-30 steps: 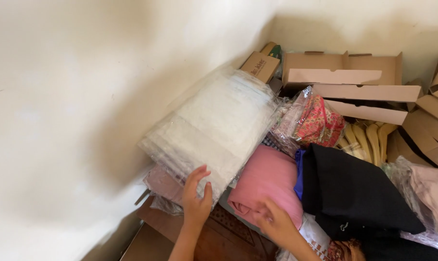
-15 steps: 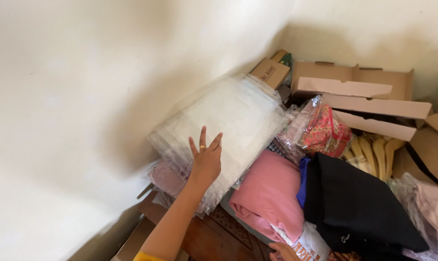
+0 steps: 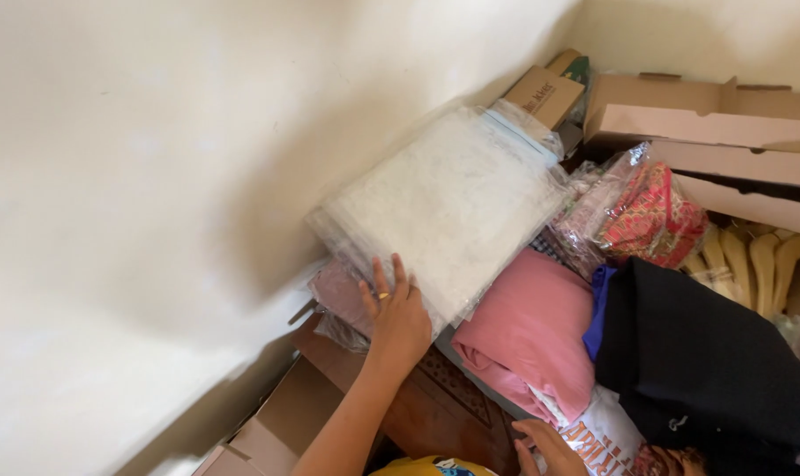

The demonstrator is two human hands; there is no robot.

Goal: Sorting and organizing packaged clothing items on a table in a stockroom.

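Against the cream plastered wall (image 3: pixel 153 176), at the left of a crowded heap, lies the large flat clear plastic packet of white lace fabric (image 3: pixel 444 207). It rests tilted, its long axis running from the lower left up toward the upper right, its far short end pointing at the small brown cardboard box (image 3: pixel 543 92) in the corner. Its upper long edge leans close along the wall; its lower long edge overhangs the folded pink cloth (image 3: pixel 532 330) and a pale pink bagged bundle (image 3: pixel 338 295) beneath it.

The left hand (image 3: pixel 398 313) lies with fingers spread flat on the packet's near corner, palm down, pressing rather than clasping; nothing is enclosed in it. The right hand (image 3: pixel 545 445) shows only partly at the bottom edge, fingers touching a white printed cloth (image 3: pixel 598 432); whether it grips cannot be told.

Room is tight. To the right the packet touches a clear bag of red patterned fabric (image 3: pixel 651 216), and past the pink cloth sits a black folded garment (image 3: pixel 709 370). Long pale cardboard boxes (image 3: pixel 709 123) close off the far side, with wooden hangers (image 3: pixel 753 256) below them. The only open gap is at the near left, above an open brown carton (image 3: pixel 285 414).
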